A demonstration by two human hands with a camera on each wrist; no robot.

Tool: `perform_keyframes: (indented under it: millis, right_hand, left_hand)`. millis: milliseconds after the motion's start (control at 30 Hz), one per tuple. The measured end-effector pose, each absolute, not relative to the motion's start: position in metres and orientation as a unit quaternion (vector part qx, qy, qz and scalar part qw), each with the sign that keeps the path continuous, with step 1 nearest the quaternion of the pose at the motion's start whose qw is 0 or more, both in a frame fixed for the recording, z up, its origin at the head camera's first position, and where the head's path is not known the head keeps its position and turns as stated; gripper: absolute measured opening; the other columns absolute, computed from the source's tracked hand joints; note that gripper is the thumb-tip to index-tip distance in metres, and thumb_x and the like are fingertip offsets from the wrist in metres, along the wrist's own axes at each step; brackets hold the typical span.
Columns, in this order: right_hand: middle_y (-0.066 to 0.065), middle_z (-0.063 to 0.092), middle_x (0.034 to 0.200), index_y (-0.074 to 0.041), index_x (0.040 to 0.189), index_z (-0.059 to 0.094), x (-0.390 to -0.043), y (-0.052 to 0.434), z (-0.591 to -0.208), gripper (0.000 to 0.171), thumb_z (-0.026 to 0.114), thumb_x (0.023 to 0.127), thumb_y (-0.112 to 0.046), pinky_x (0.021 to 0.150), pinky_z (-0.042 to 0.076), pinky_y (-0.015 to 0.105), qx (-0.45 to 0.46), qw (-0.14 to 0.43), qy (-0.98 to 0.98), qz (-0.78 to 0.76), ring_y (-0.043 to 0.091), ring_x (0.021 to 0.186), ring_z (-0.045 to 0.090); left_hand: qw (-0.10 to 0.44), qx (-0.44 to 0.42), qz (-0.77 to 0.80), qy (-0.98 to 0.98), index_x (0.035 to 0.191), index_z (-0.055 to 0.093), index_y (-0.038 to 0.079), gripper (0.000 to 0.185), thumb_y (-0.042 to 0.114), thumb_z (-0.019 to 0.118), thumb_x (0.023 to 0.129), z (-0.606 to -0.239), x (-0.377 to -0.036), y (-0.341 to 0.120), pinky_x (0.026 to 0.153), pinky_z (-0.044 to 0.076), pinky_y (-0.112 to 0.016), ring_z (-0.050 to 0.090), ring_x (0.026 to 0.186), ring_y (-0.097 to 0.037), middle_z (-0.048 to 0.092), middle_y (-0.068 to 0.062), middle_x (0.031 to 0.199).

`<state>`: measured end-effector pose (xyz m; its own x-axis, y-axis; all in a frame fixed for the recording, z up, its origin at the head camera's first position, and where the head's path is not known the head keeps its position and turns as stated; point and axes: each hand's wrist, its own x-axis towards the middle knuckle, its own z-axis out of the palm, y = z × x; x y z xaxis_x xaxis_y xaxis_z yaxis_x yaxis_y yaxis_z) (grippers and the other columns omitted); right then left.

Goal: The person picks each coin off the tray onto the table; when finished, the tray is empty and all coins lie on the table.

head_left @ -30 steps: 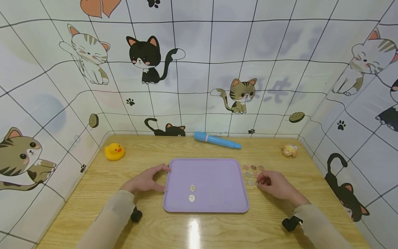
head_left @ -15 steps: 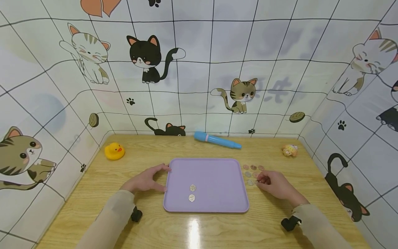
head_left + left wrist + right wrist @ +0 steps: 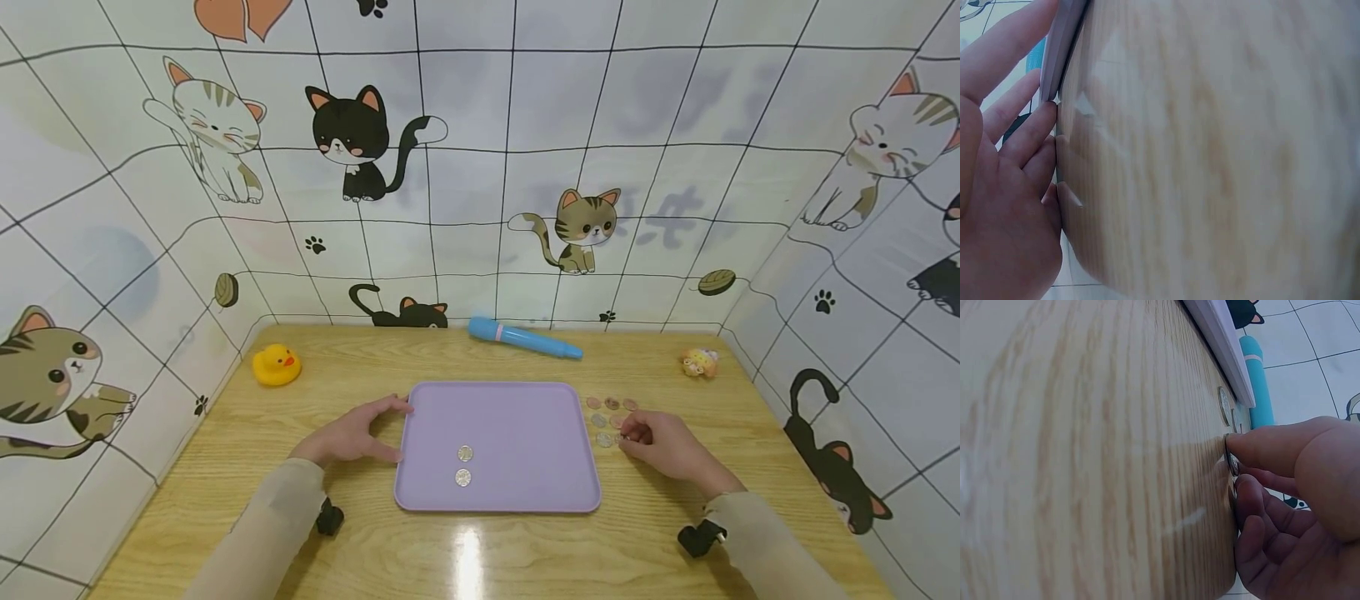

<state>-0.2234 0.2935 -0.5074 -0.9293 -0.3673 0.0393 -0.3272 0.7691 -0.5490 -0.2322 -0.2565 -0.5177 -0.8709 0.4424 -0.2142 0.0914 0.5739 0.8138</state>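
Note:
A lilac tray (image 3: 517, 442) lies on the wooden table, with two silver coins on its left part, one coin (image 3: 465, 453) behind the other coin (image 3: 462, 477). My left hand (image 3: 347, 433) rests against the tray's left rim, fingers and thumb spread; the left wrist view shows its fingers (image 3: 1032, 131) fairly straight. Right of the tray, my right hand (image 3: 663, 446) has thumb and fingertips pinched at a coin (image 3: 1233, 456) close on the tabletop. That coin is partly hidden by the thumb (image 3: 1260, 447). Several other copper and silver coins (image 3: 604, 439) lie beside it.
A blue marker-shaped stick (image 3: 525, 337) lies behind the tray. At the back left corner sits a yellow rubber duck (image 3: 277, 366), and a small pastel figurine (image 3: 699, 362) stands back right. Cat-patterned walls (image 3: 465, 183) enclose the table on the back and sides.

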Motion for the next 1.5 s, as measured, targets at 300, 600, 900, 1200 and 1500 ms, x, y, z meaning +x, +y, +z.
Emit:
perform_keyframes:
  millis: [300,600,900,1200,1500]
  right_hand:
    - [-0.006,0.065,0.084,-0.009,0.099,0.071,-0.224,0.295,-0.509,0.011,0.079,0.094,-0.014,0.065,0.051,0.024,-0.186,0.037,0.939,-0.287,0.005,0.074,0.057]
    - [-0.005,0.065,0.085,-0.009,0.099,0.071,-0.224,0.295,-0.507,0.011,0.079,0.094,-0.015,0.065,0.051,0.024,-0.179,0.043,0.939,-0.291,0.007,0.075,0.058]
    - [-0.004,0.064,0.084,-0.011,0.102,0.07,-0.228,0.292,-0.498,0.01,0.075,0.098,-0.018,0.059,0.048,0.024,-0.168,0.034,0.938,-0.3,0.01,0.072,0.055]
    - [-0.006,0.064,0.087,-0.009,0.108,0.07,-0.241,0.247,-0.482,0.01,0.072,0.1,-0.015,0.061,0.051,0.025,-0.256,0.049,0.908,-0.328,0.008,0.076,0.058]
    - [-0.006,0.071,0.092,-0.008,0.106,0.072,-0.246,0.183,-0.473,0.009,0.073,0.098,-0.01,0.074,0.058,0.029,-0.364,0.096,0.871,-0.316,0.005,0.082,0.064]
  left_hand:
    - [0.2,0.162,0.432,0.864,0.144,0.058,0.028,0.072,0.033,0.093,0.08,-0.519,-0.233,-0.257,0.126,0.01,-0.069,0.017,0.16,-0.043,0.028,-0.013,0.172]
    - [0.199,0.153,0.431,0.867,0.142,0.059,0.03,0.073,0.034,0.094,0.079,-0.518,-0.233,-0.256,0.127,0.011,-0.068,0.018,0.16,-0.041,0.029,-0.011,0.172]
    - [0.199,0.152,0.431,0.867,0.143,0.058,0.031,0.073,0.033,0.094,0.079,-0.518,-0.233,-0.256,0.126,0.011,-0.069,0.018,0.16,-0.042,0.028,-0.012,0.172]
    - [0.196,0.154,0.434,0.866,0.141,0.059,0.032,0.071,0.033,0.093,0.079,-0.519,-0.232,-0.257,0.126,0.011,-0.069,0.018,0.16,-0.041,0.029,-0.011,0.172]
    - [0.202,0.148,0.438,0.863,0.14,0.06,0.032,0.071,0.034,0.094,0.078,-0.517,-0.232,-0.257,0.127,0.01,-0.068,0.017,0.16,-0.041,0.029,-0.01,0.172]
